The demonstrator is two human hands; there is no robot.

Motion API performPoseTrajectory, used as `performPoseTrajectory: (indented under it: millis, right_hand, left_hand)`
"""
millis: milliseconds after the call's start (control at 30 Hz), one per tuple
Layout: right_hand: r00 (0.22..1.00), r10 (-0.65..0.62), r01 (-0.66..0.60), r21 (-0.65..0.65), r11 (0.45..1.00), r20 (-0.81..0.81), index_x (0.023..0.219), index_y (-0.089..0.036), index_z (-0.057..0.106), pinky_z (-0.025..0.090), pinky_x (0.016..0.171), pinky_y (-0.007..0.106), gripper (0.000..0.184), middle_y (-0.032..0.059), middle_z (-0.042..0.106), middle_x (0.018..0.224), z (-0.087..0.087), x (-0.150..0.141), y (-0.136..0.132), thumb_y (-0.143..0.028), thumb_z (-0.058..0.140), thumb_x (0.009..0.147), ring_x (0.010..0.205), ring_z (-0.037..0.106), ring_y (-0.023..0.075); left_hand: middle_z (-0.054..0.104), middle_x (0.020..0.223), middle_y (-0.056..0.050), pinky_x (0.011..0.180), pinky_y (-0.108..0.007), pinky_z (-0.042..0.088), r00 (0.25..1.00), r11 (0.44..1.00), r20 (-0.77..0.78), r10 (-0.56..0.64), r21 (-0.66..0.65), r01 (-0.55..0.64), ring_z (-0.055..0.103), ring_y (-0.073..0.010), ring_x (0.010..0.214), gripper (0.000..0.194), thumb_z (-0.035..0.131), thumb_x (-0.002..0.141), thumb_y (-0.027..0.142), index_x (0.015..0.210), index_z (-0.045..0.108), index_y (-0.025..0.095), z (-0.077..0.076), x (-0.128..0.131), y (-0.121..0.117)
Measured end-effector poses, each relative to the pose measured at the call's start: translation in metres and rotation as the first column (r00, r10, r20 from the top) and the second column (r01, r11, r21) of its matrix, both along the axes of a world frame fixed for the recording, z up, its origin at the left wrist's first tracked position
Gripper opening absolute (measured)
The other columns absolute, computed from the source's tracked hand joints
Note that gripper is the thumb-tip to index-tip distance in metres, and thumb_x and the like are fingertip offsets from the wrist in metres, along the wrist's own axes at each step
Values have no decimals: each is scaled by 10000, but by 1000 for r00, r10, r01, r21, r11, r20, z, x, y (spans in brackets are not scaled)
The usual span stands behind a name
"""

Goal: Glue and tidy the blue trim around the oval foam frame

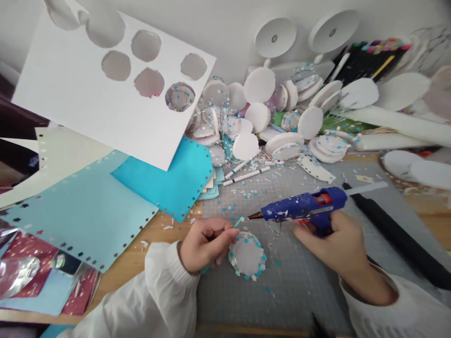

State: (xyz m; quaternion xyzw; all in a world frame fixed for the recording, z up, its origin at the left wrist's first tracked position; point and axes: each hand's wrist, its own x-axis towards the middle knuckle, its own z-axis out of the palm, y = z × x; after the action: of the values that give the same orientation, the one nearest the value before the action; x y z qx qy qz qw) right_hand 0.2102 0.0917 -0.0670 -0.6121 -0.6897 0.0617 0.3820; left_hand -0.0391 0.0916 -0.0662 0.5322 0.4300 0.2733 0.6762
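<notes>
My left hand (pixel 206 241) is closed in a pinch on a thin pale stick (pixel 235 224) whose tip carries a small blue paper piece. It points toward the nozzle of a blue glue gun (pixel 303 210), gripped by my right hand (pixel 338 239). The copper nozzle tip nearly touches the stick's end. Just below the stick lies a white round disc (pixel 247 255) edged with small blue and white confetti pieces, resting on the grey cutting mat (pixel 299 281).
A heap of white discs (pixel 282 112) fills the back of the table. A white sheet with round cut-outs (pixel 105 94) and blue punched papers (pixel 88 211) lie at left. Two white pens (pixel 246 174) and a long black bar (pixel 394 230) lie on the mat.
</notes>
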Motion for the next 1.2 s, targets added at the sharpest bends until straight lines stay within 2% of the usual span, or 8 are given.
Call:
performPoseTrajectory:
  millis: [233, 433, 800, 1200]
  right_hand:
    - [999, 23, -22, -16, 1000, 37, 525, -241, 415, 300, 336, 229, 242, -67, 455, 378, -4, 0, 0, -273, 613, 660, 310, 404, 96]
    - [999, 16, -15, -16, 1000, 29, 529, -243, 424, 299, 340, 234, 217, -62, 465, 374, 0, 0, 1, -275, 599, 654, 310, 407, 100]
    - [998, -58, 57, -100, 993, -14, 520, -263, 405, 297, 375, 266, 214, -49, 453, 380, 4, -2, 0, -325, 567, 645, 342, 388, 115]
    - [999, -41, 41, -62, 997, -1, 495, -267, 368, 268, 357, 264, 244, -52, 415, 355, 5, -4, 1, -304, 562, 638, 321, 363, 109]
  left_hand:
    - [454, 367, 45, 300, -153, 242, 1000, 1000, 17, -8, 23, 8, 346, -48, 273, 422, 526, 857, 526, 672, 527, 146, 1, 1, 1]
    - [452, 366, 45, 301, -152, 249, 1000, 1000, 25, -7, 27, 6, 345, -47, 275, 414, 531, 860, 511, 663, 526, 146, 1, 1, 0]
    - [445, 368, 49, 299, -152, 240, 1000, 1000, 6, -7, 18, 7, 337, -43, 281, 435, 541, 842, 546, 659, 524, 151, 2, 1, 0]
    - [440, 362, 49, 306, -155, 245, 1000, 999, -13, -16, 37, 16, 342, -46, 279, 435, 533, 848, 538, 652, 525, 151, 3, 1, 1]
